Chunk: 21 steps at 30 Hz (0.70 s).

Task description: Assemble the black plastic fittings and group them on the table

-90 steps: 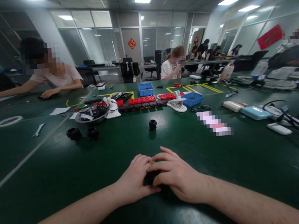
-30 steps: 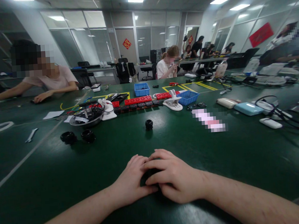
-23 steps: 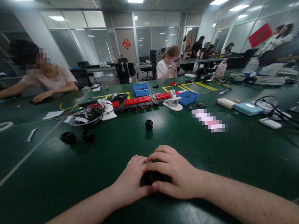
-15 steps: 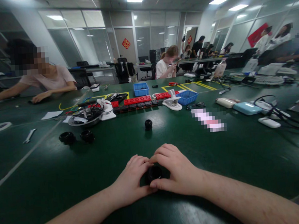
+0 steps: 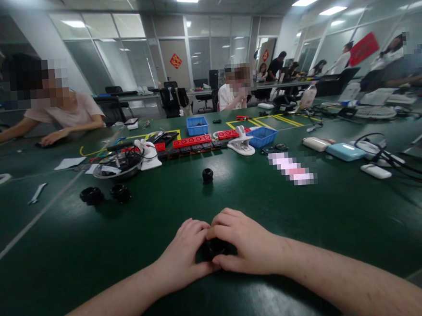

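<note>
Between my hands, on the green tabletop, is a round black cable gland [image 5: 217, 248] with a dark opening facing up toward me. My left hand [image 5: 184, 252] curls around its left side, fingers behind and thumb in front. From the right, my right hand [image 5: 249, 246] grips it the same way, and the fingertips of both hands meet. Much of the gland is covered by the fingers. Farther out stands a small black cable gland [image 5: 207, 176]. Two larger black glands, a left one [image 5: 91, 196] and a right one [image 5: 120, 193], sit to the left.
A metal bowl of cables [image 5: 116, 170], white clamps [image 5: 242, 144], a red-and-black strip [image 5: 191, 142] and blue bins [image 5: 197, 126] line the table's far side. At left lies a wrench [image 5: 38, 194]; at right, a light blue case [image 5: 346, 151]. Other people sit beyond.
My right hand's fingers have shifted slightly and now cover more of the gland. The whole view has moved a little. Both hands stay around the gland.
</note>
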Each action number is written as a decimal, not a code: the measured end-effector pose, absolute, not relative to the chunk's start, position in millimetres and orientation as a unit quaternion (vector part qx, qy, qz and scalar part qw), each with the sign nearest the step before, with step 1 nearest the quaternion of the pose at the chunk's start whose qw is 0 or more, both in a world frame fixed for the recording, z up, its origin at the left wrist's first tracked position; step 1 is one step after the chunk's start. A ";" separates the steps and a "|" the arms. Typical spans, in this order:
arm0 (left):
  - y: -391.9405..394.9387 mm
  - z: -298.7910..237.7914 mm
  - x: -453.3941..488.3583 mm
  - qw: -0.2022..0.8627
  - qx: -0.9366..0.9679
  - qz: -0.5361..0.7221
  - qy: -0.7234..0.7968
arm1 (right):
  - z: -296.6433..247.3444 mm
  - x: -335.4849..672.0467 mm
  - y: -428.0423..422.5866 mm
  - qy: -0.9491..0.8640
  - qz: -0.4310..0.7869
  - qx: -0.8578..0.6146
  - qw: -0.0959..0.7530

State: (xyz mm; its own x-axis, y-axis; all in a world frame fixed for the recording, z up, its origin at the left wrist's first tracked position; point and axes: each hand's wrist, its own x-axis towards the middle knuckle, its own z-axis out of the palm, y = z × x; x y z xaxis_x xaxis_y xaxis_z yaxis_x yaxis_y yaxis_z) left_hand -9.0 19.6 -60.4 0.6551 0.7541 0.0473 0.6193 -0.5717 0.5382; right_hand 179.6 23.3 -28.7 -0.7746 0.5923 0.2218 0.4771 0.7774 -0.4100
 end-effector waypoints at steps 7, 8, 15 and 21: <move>20.4 -65.9 -9.2 0.238 0.878 0.142 0.390 | -27.9 179.2 19.6 -0.942 0.186 -0.212 0.183; 20.4 -66.6 -9.3 0.237 0.878 0.143 0.390 | -28.3 179.1 19.5 -0.943 0.187 -0.206 0.182; 19.3 -62.4 -8.2 0.246 0.875 0.140 0.393 | -32.1 179.1 21.2 -0.946 0.186 -0.189 0.188; 17.8 -57.3 -5.1 0.257 0.867 0.137 0.405 | -33.6 179.5 22.5 -0.951 0.180 -0.171 0.187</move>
